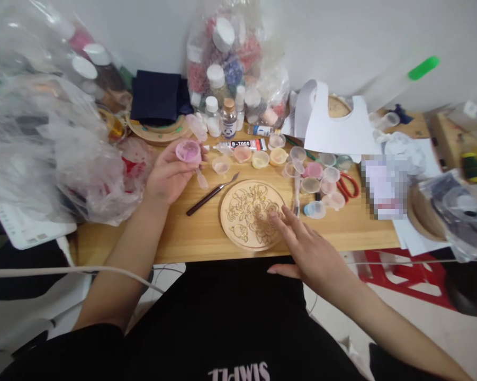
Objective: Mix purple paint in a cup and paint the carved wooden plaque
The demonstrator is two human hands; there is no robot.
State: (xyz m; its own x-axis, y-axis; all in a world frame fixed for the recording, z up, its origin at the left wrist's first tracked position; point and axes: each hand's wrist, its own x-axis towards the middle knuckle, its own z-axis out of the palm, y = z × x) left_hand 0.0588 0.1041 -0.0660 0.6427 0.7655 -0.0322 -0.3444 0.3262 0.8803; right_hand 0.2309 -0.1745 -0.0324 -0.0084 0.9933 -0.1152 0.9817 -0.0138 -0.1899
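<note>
My left hand [170, 172] holds up a small clear cup of pinkish-purple material [188, 152], its fingers closed around the side. A flip lid hangs from the cup. Over the right edge of a round wooden plaque [238, 241] is my right hand [307, 243], fingers stretched out and holding nothing. Whether its fingertips touch the plaque I cannot tell. Gold-coloured flower outlines cover the plaque's face. Left of it lies a palette knife [210, 198] with a dark handle, its metal tip pointing away from me.
Several small lidded cups [278, 156] spread behind and right of the plaque. Red-handled scissors [348, 186] lie beyond them. A glue tube [244, 144] and small bottles [228, 119] stand or lie at the back. Plastic bags [99, 143] crowd the left side; a white cable [115, 270] crosses the front.
</note>
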